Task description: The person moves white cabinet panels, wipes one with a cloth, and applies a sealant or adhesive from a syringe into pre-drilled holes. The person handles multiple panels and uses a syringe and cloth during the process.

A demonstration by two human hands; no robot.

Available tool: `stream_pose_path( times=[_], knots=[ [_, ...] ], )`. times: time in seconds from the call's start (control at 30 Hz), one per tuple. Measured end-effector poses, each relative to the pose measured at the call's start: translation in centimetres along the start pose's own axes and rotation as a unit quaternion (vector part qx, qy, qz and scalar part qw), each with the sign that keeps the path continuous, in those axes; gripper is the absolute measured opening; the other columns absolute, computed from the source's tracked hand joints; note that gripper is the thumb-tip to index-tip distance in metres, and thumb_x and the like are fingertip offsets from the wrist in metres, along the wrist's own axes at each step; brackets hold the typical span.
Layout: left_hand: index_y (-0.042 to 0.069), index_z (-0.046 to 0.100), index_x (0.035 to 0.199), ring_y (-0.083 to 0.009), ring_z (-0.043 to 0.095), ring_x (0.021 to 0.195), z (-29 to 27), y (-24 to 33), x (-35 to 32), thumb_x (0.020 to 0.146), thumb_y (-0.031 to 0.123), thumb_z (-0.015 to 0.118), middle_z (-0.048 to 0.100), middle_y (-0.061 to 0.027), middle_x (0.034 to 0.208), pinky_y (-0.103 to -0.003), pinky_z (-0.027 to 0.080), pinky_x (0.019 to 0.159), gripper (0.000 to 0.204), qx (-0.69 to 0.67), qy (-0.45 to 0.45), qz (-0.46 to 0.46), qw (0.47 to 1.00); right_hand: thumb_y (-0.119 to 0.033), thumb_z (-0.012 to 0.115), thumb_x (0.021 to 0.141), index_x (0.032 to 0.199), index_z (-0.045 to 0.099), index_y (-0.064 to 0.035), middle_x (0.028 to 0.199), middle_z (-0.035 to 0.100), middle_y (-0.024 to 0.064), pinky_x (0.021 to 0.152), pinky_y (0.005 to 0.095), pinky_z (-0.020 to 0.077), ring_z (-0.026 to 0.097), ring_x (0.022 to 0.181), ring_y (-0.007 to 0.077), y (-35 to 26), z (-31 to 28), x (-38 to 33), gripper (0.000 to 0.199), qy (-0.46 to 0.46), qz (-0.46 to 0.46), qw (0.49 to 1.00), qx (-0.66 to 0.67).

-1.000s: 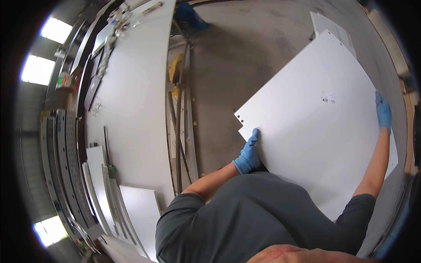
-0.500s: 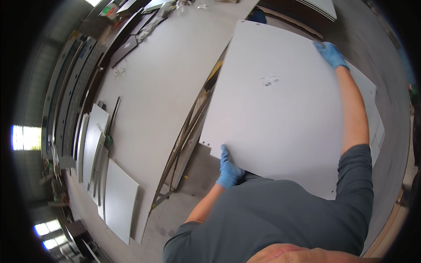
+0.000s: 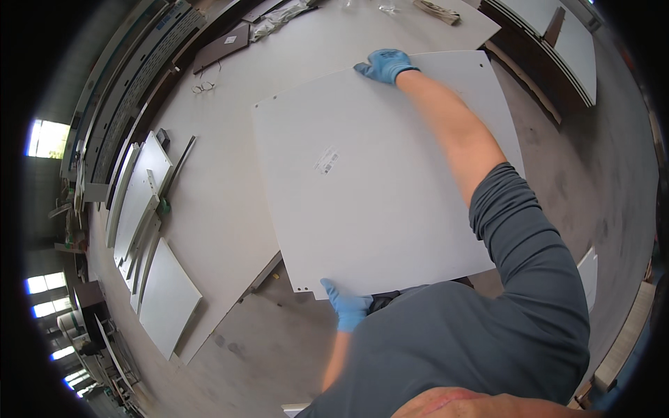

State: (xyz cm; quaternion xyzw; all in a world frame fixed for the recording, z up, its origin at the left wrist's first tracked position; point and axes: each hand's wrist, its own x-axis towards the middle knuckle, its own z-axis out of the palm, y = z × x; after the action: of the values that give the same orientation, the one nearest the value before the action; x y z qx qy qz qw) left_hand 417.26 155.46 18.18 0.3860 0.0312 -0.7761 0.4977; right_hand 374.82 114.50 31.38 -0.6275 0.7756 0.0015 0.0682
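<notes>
A large white board with small holes near its corners and a label on its face is held between my gloved hands. Its far left part overlaps the big pale worktable; whether it rests there I cannot tell. My left hand, in a blue glove, grips the near edge close to the near left corner, thumb on top and the other fingers hidden beneath. My right hand, also gloved in blue, is closed over the far edge, its arm reaching across the board.
Several white panels lie on the left of the table. A dark brown panel and plastic wrapping lie at the far side. Stacked boards stand at the far right. A brown glove-like item lies near the table's far edge.
The board has swung left, from beside the table to over its right part. Both hands have kept hold of it and moved with it. My view has turned too.
</notes>
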Motion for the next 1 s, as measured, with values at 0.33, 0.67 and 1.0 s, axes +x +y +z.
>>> stream_pose_path(
  times=[0.33, 0.67, 1.0],
  knots=[
    [0.013, 0.040, 0.159, -0.0326, 0.040, 0.146, 5.9, -5.2, 7.2, 0.100, 0.077, 0.041, 0.043, -0.0089, 0.163, -0.052, 0.032, 0.123, 0.087, -0.082, 0.056, 0.065, 0.993, -0.062, 0.044, 0.101, 0.127, 0.075, -0.0107, 0.131, 0.073, 0.0113, 0.105, 0.0436, 0.0516, 0.068, 0.123, 0.0291, -4.6, 5.1, 15.4, 0.066, -0.117, -0.075, 0.990, 0.002],
    [0.017, 0.039, 0.161, -0.0359, 0.037, 0.149, 18.0, -12.5, 15.5, 0.093, 0.078, 0.054, 0.040, -0.0087, 0.165, -0.058, 0.032, 0.122, 0.093, -0.155, 0.137, 0.117, 0.971, -0.061, 0.045, 0.101, 0.124, 0.074, -0.0087, 0.125, 0.074, 0.0118, 0.105, 0.0431, 0.0506, 0.068, 0.120, 0.0290, -3.2, 9.2, 28.1, 0.064, -0.146, -0.163, 0.976, 0.003],
    [0.018, 0.038, 0.162, -0.0370, 0.036, 0.150, 19.7, -16.0, 20.4, 0.092, 0.078, 0.054, 0.039, -0.0086, 0.166, -0.059, 0.029, 0.123, 0.093, -0.178, 0.201, 0.155, 0.951, -0.030, 0.054, 0.100, 0.089, 0.075, -0.0051, 0.086, 0.073, 0.0166, 0.081, 0.0456, 0.0550, 0.071, 0.082, 0.0352, -5.6, 8.3, 30.2, 0.034, 0.006, -0.400, 0.916, 0.029]
  ],
)
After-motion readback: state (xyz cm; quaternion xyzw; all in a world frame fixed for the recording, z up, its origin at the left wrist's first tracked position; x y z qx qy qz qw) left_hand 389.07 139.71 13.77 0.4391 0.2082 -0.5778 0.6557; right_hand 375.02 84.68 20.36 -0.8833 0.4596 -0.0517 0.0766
